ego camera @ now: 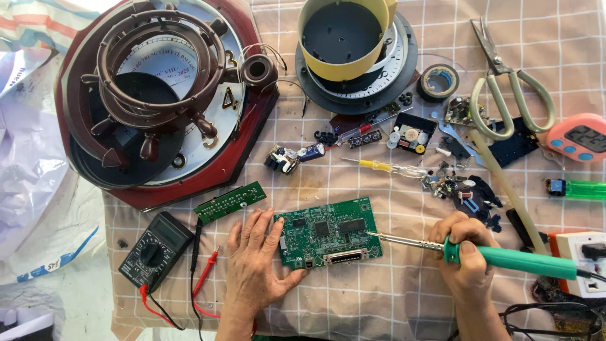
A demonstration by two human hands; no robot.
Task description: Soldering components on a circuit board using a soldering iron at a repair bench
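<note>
A green circuit board (328,232) lies flat on the checked cloth in front of me. My left hand (255,265) rests flat beside it, fingers spread, thumb and fingertips pressing the board's left edge. My right hand (464,256) grips the teal handle of a soldering iron (505,257). Its metal tip touches the board's right edge near a dark chip.
A black multimeter (154,249) with red and black probes sits at the left. A small narrow green board (229,202) lies above my left hand. A dismantled wall clock (158,95), a yellow-rimmed clock housing (344,38), tape roll (440,81), scissors (508,79), screwdriver (382,166), pink timer (581,137), green lighter (577,188) and power strip (584,259) surround.
</note>
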